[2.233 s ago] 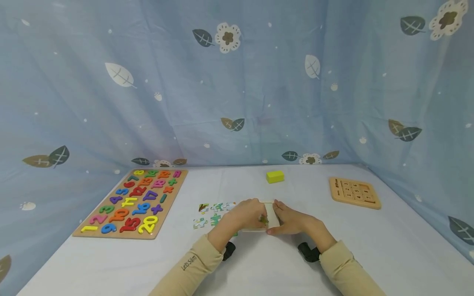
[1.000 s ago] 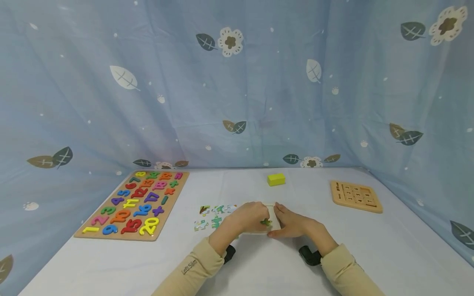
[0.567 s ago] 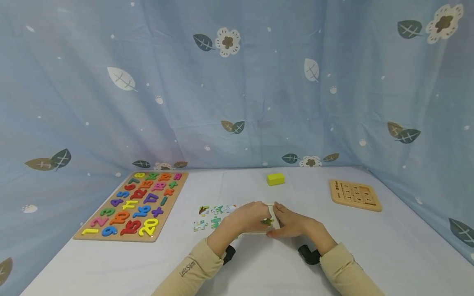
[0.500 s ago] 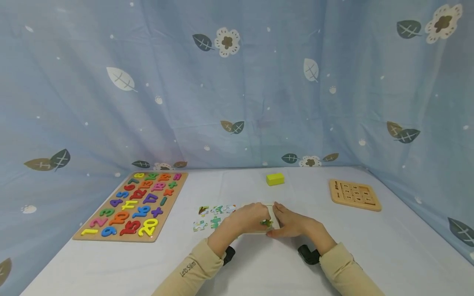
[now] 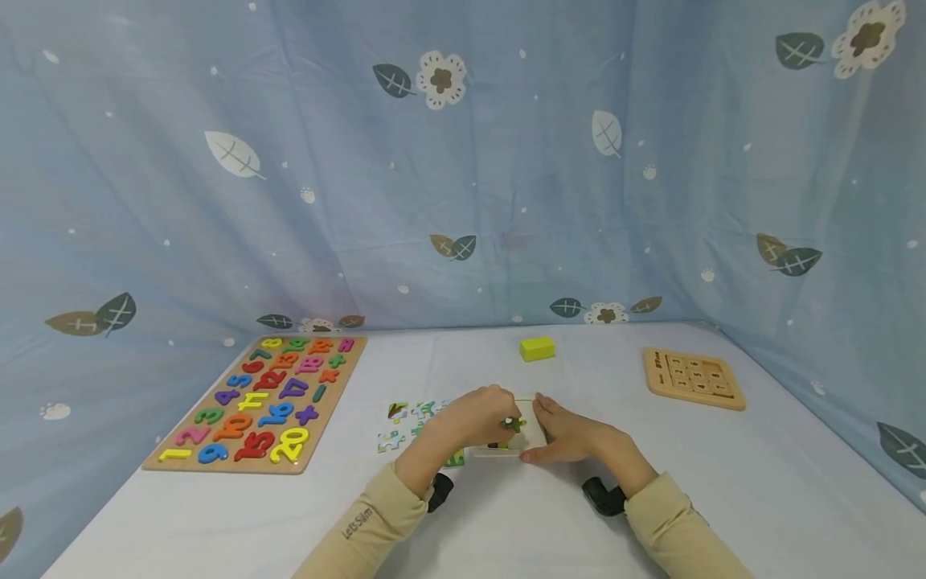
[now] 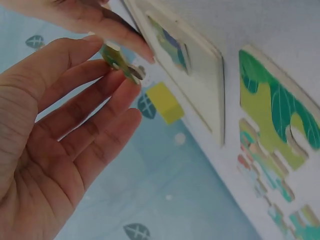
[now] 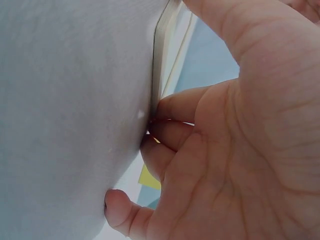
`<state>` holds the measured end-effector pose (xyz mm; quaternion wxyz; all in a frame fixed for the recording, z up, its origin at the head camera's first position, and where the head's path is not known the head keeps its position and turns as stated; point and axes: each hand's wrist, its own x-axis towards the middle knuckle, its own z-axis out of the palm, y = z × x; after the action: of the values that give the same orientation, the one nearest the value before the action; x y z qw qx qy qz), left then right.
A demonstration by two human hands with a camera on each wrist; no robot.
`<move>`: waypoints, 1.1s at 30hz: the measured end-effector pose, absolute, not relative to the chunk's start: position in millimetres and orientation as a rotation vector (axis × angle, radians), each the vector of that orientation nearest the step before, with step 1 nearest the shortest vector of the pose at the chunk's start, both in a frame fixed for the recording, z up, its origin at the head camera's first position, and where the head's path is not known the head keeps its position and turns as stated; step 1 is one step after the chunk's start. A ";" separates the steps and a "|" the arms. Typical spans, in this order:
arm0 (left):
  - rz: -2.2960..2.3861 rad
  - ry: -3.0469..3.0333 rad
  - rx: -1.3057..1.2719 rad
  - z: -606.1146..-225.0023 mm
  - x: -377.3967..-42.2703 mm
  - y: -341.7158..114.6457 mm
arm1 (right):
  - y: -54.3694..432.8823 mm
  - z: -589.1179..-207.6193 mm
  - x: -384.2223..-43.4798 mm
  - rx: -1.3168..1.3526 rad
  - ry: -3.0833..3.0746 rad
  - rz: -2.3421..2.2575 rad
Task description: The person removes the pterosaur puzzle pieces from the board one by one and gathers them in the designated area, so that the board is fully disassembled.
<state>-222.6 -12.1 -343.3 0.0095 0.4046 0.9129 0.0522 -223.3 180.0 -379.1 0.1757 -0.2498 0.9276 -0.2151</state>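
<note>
Between thumb and fingertips, my left hand point(image 5: 473, 418) pinches a green jigsaw piece point(image 5: 514, 424), also seen in the left wrist view, lifted off the pale puzzle tray point(image 5: 534, 436). One colourful piece point(image 6: 170, 46) lies on that tray, largely covered by the left hand in the head view. My right hand point(image 5: 571, 436) grips the tray's right side, thumb at the near corner and index finger at the far one; the right wrist view shows its fingers against the tray's edge point(image 7: 159, 65). Several loose jigsaw pieces point(image 5: 391, 440) lie left of the tray, some hidden by the left arm.
A wooden number board point(image 5: 329, 414) with coloured numerals lies at the left. Behind the tray sits a yellow block point(image 5: 537, 348). A wooden number-tile board point(image 5: 694, 378) rests at the right. A blue patterned curtain point(image 5: 506, 161) closes off the back of the white table.
My left hand has drawn slightly up and left with the green piece, uncovering more of the tray and a piece on it. The right hand keeps its place.
</note>
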 end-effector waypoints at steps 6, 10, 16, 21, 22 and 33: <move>0.130 2.866 1.253 -339.6 -214.9 -20.8 | 180.5 -380.3 -223.7 -0.687 2.634 -0.599; 0.100 2.895 1.262 -341.2 -210.4 -31.0 | 179.5 -381.4 -223.2 -0.677 2.644 -0.594; 0.080 2.911 1.198 -343.7 -204.0 -47.1 | 177.2 -380.1 -221.5 -0.666 2.667 -0.590; 0.078 2.929 1.217 -347.4 -201.2 -61.6 | 177.0 -380.2 -221.0 -0.661 2.669 -0.593; 0.068 2.935 1.225 -347.4 -200.5 -63.9 | 177.0 -380.6 -221.0 -0.662 2.667 -0.595; -0.019 2.953 1.190 -339.9 -188.1 -78.1 | 177.9 -381.4 -220.5 -0.681 2.678 -0.593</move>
<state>-188.1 -78.1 -339.9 -0.0211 0.3737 0.9273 -0.0059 -220.5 177.9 -381.4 0.1570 -0.2378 0.9359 -0.2072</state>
